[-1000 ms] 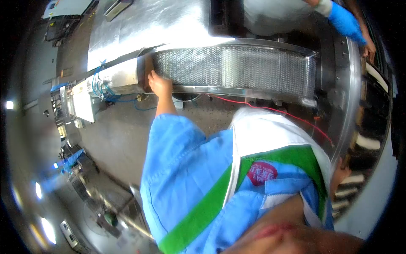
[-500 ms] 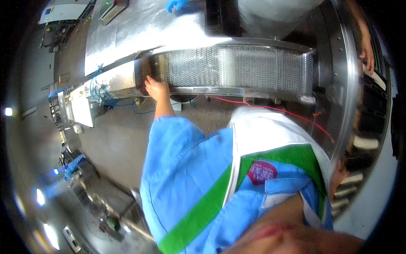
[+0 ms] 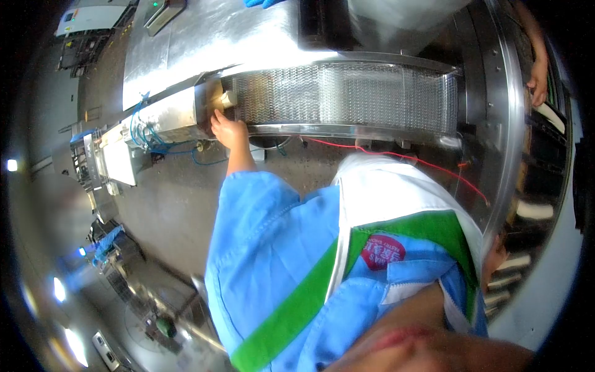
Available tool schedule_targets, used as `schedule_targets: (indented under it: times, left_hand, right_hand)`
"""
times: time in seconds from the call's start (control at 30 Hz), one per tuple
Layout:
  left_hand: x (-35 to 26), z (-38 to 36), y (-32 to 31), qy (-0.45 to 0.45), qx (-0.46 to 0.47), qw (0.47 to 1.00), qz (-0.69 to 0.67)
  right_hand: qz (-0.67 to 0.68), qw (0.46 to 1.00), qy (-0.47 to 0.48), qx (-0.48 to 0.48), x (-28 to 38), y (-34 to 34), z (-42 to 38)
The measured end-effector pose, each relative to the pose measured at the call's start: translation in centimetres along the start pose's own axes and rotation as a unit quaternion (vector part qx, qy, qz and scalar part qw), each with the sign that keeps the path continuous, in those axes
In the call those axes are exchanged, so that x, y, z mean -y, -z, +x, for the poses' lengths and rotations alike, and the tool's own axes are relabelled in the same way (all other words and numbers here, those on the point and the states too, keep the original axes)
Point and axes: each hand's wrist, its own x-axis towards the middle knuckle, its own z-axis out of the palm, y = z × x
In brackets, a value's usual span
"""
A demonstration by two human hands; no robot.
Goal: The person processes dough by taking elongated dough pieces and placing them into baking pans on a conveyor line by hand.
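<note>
My left hand (image 3: 229, 131) reaches over the near rail at the left end of a metal mesh conveyor (image 3: 353, 96). Its fingers are apart, with the tips just beside a pale piece of dough (image 3: 229, 99) at the outlet of a metal machine housing (image 3: 176, 115). Low on the right, my right hand (image 3: 494, 257) shows only in part beside a dark tray holding several pale dough strips (image 3: 513, 263). Its fingers are mostly hidden behind my apron and the tray edge.
Another person's hand (image 3: 539, 84) is over the tray at the upper right, by a dough strip (image 3: 550, 118). A blue-gloved hand (image 3: 263, 2) shows at the top edge above the steel table (image 3: 211, 43). A red cord (image 3: 409, 158) runs below the conveyor.
A pale dough piece now shows at the left end of the conveyor, above my left hand, which stays nearly in place. The blue-gloved hand has shifted up, partly out of view.
</note>
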Motion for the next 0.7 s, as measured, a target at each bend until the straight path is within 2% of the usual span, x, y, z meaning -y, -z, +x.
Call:
schedule_targets:
  times: [0.1,0.17,0.23,0.27,0.3,0.33,0.37,0.4,0.43,0.47,0.5,0.53,0.57,0.6,0.63,0.67,0.7]
  left_hand:
    - [-0.8,0.6,0.3,-0.055,-0.017,0.998,-0.004]
    - [-1.3,1.4,0.2,-0.126,0.002,0.992,0.003]
    - [-1.8,1.9,0.2,-0.159,0.011,0.987,0.025]
    - [-2.2,2.0,0.3,-0.188,0.020,0.981,0.049]
    - [-3.6,2.6,1.0,-0.190,0.075,0.976,0.079]
    - [-1.7,3.6,-0.9,-0.203,0.068,0.972,0.095]
    - [-1.3,5.6,-2.0,-0.215,0.110,0.969,0.050]
    - [-0.1,7.4,-4.5,-0.276,0.113,0.941,0.162]
    - [0.7,8.9,-5.7,-0.366,0.113,0.880,0.281]
    - [-1.6,9.6,-4.3,-0.284,0.210,0.874,0.335]
    - [1.7,11.0,-6.6,-0.397,0.109,0.843,0.345]
    - [1.0,11.6,-6.1,-0.355,0.127,0.897,0.232]
    - [-1.2,12.2,-5.2,-0.308,0.157,0.931,0.116]
    - [-2.0,11.4,-2.8,-0.194,0.176,0.965,0.000]
    - [-1.6,12.1,-2.9,-0.208,0.134,0.967,0.057]
    - [-1.4,12.4,-3.0,-0.214,0.106,0.971,-0.006]
    - [-3.4,10.8,1.3,-0.165,0.120,0.979,-0.015]
  right_hand:
    - [-0.024,0.999,-0.011,0.021,1.0,0.6,-0.5]
    - [-0.052,0.998,-0.020,0.039,1.6,1.0,0.1]
    - [-0.132,0.979,-0.083,0.134,2.0,1.5,1.2]
    - [-0.071,0.994,-0.044,0.072,0.6,0.0,1.9]
    - [-0.066,0.993,-0.080,0.065,0.8,-1.4,1.2]
    - [-0.060,0.990,-0.115,0.058,1.2,-2.7,0.4]
    - [-0.054,0.986,-0.150,0.050,1.6,-4.0,-0.1]
    - [0.046,0.985,-0.166,-0.013,4.0,-4.4,-2.2]
    - [0.010,0.986,-0.166,0.029,7.6,-2.9,-2.2]
    - [-0.025,0.984,-0.162,0.070,11.1,-1.3,-2.1]
    - [-0.082,0.989,-0.120,0.002,14.4,-0.1,-1.5]
    - [-0.094,0.985,-0.142,0.005,16.0,0.7,-1.5]
    - [-0.099,0.976,-0.175,0.080,17.7,3.3,-1.6]
    - [-0.072,0.974,-0.193,0.093,17.9,2.9,-0.7]
    - [-0.022,0.976,-0.188,0.111,17.5,3.4,-0.8]
    - [-0.016,0.972,-0.210,0.106,17.0,3.8,-1.2]
    - [-0.002,0.973,-0.210,0.094,16.7,3.9,-1.1]
